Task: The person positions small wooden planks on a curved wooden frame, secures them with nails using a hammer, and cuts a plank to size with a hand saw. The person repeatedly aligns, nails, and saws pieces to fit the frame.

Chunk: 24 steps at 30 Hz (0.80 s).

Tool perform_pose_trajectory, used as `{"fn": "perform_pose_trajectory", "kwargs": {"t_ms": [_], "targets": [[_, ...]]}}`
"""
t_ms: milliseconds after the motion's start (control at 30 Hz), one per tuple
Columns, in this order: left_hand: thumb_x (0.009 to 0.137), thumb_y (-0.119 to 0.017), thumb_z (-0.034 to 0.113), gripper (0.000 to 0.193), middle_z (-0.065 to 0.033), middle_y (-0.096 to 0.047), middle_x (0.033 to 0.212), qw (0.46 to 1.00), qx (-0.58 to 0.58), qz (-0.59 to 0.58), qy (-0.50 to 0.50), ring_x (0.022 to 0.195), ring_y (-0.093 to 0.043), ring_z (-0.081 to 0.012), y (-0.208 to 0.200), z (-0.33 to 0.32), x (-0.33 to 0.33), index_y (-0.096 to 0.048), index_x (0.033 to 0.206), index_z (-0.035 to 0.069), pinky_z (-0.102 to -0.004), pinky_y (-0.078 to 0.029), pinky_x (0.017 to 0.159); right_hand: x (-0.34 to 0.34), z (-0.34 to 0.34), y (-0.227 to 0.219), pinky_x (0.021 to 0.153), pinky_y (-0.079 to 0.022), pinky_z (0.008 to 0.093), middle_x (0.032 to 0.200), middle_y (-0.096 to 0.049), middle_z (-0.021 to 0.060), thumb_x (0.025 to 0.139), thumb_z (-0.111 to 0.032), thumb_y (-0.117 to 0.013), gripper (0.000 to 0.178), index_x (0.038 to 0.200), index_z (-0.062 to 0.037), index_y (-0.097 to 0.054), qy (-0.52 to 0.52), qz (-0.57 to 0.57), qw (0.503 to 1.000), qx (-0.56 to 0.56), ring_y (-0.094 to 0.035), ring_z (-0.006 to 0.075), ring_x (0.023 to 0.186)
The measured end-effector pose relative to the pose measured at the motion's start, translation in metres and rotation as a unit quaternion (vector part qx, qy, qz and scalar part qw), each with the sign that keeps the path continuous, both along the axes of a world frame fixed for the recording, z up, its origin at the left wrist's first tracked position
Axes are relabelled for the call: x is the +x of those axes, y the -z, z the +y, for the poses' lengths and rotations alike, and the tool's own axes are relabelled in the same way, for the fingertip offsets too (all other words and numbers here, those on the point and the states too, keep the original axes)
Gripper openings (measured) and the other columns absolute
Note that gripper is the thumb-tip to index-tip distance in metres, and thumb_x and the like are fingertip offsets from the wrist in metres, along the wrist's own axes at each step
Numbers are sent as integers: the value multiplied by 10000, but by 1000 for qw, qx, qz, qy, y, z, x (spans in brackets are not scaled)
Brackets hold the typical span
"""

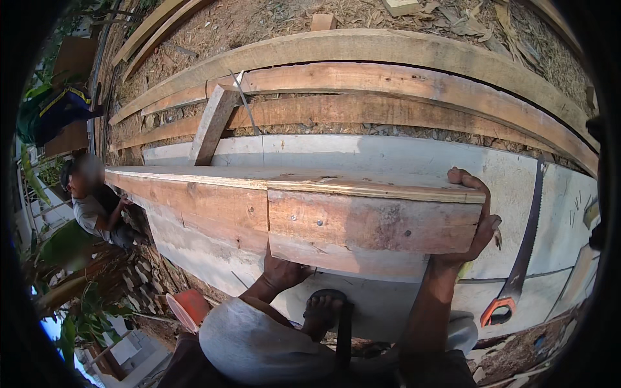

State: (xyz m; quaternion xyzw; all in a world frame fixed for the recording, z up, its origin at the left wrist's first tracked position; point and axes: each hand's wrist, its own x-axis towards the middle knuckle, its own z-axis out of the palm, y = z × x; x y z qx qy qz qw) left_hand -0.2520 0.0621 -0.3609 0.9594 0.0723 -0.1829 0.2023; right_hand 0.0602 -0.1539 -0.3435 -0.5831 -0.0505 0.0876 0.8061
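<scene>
A long plywood panel [388, 187] edged with nailed boards [362, 223] stands on its side across the middle of the view. Round its right end wraps my right hand [477, 223], with the fingers at the top corner and the thumb along the end. My left hand [283, 271] grips the lower edge of the nailed boards, left of the middle; some of its fingers are hidden behind the wood. At the panel's far left end another person [103, 207] crouches, arms reaching toward it; that person's hands are too small to make out.
A handsaw [527, 249] with an orange handle lies right of the panel on pale grey boards [498, 258]. Long timbers [362, 77] lie beyond, with a short beam [213, 123] across them. An orange bucket [189, 307] stands lower left. My foot [323, 307] is below the panel.
</scene>
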Motion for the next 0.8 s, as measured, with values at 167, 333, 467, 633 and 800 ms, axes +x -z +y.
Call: {"fn": "perform_pose_trajectory", "kwargs": {"t_ms": [167,333,467,633,800], "targets": [[678,-856,394,740,-157,-667,1207,997,55,-52,-14,1192,-596,-398,-11,1,15,-600,1285,58,-629,-337,1097,7,8,-12,1061,-412,393,1211,-656,202,1043,-605,-319,744,1250,54,-596,13,25,999,43,-603,273,1167],[705,-858,486,892,-194,-569,1367,998,50,2,-23,1372,-452,-401,-21,2,27,-515,1387,23,-616,-178,1222,10,-17,-30,1063,-420,390,1277,-637,158,1081,-548,-348,653,1360,-1,-570,-26,-38,993,-111,-573,232,1214],[825,-730,566,905,-210,-518,1427,991,78,-107,21,1413,-407,-394,-20,3,26,-448,1460,-14,-581,-150,1255,-15,-96,-41,863,-510,330,1214,-638,103,1046,-263,-627,444,1416,-32,-545,37,-21,949,-313,-607,177,1037],[867,-622,654,972,-226,-428,1549,982,45,-182,15,1513,-299,-384,-17,3,21,-367,1533,-7,-536,-152,1269,-104,-194,-7,884,-523,445,1171,-635,197,947,-372,-697,616,1422,-24,-517,3,9,785,-620,-651,338,1011],[852,-672,629,988,-203,-356,1621,985,45,-167,17,1561,-217,-359,-23,4,21,-354,1543,-1,-523,-130,1279,-151,-214,44,882,-527,488,1070,-651,234,926,-338,-720,567,1330,15,-538,8,-63,768,-638,-663,395,971]]}}
